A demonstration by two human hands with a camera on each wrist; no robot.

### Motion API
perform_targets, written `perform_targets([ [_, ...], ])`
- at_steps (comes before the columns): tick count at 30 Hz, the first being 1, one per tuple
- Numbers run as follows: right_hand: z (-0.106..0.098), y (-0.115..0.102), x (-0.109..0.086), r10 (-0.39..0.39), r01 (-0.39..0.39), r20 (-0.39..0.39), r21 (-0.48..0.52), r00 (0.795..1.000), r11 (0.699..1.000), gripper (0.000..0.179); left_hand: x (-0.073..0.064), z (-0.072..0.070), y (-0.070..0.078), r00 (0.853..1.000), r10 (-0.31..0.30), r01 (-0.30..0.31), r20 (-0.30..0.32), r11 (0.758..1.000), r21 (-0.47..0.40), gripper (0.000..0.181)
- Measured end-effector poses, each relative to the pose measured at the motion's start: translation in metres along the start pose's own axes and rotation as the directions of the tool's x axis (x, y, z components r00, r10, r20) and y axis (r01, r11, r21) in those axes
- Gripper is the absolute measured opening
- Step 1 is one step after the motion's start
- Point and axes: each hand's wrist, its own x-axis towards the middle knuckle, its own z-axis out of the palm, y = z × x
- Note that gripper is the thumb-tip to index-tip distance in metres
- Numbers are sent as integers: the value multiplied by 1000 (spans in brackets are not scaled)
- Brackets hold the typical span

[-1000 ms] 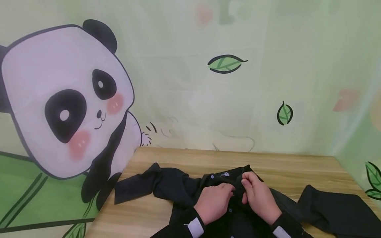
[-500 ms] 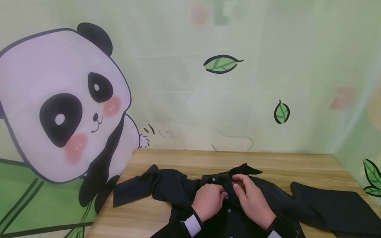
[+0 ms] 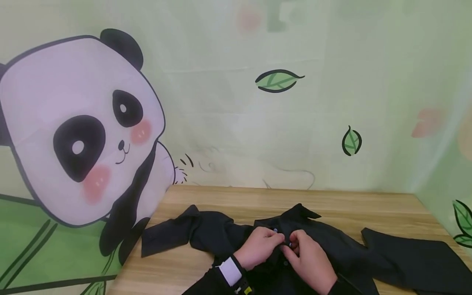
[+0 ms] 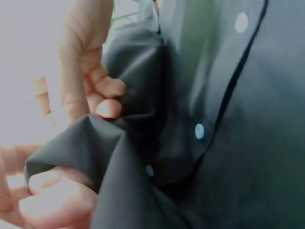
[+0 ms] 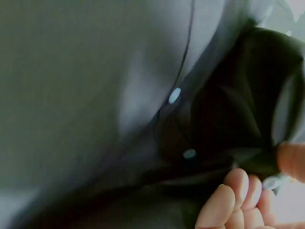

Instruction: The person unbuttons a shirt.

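A black long-sleeved shirt [image 3: 215, 229] with pale blue buttons lies front up across the wooden table [image 3: 236, 196]. My left hand [image 3: 259, 248] pinches cloth at the front opening, just below the top button [image 3: 275, 230]. Close beside it, the curled fingers and thumb of my right hand [image 3: 311, 260] hold the opposite edge at another button [image 5: 272, 182]. A fold of cloth [image 4: 78, 148] stands up between fingertips in the left wrist view. Further buttons [image 4: 199, 131] run down the placket. The pinched buttonhole edge is mostly hidden by fingers.
One sleeve [image 3: 166, 237] stretches to the table's left side, the other [image 3: 416, 254] over to the right. The collar [image 3: 300, 211] sticks up towards the back. Behind the table hangs a green backdrop [image 3: 221, 102] with a panda drawing [image 3: 73, 82].
My right hand has let go of the collar, which now flops to the right. Both hands have moved down to the front opening and come closer together around a button.
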Motion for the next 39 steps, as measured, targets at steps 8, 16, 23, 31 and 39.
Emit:
perform_targets([
  [8, 4, 1, -3, -249, 193, -163, -298, 955, 935, 6, -1, 0, -8, 997, 78, -79, 11, 994, 73, 20],
  [16, 11, 19, 4, -783, 480, -290, -658, 550, 581, 40, -2, 9, -9, 986, 80, -70, -146, 995, 74, 19],
  [23, 6, 16, 7, -728, 557, -195, -525, 657, 643, 22, -1, 11, -16, 979, 105, -82, -173, 988, 133, 19],
  [31, -20, 15, 21, -23, 16, 81, 90, 996, 996, 7, -3, 4, -27, 975, 201, -188, -91, 973, 134, 19],
  [39, -38, 30, 25, 120, -117, -15, 134, 993, 984, 22, -2, -30, -30, 931, 184, -41, -316, 911, 411, 14],
])
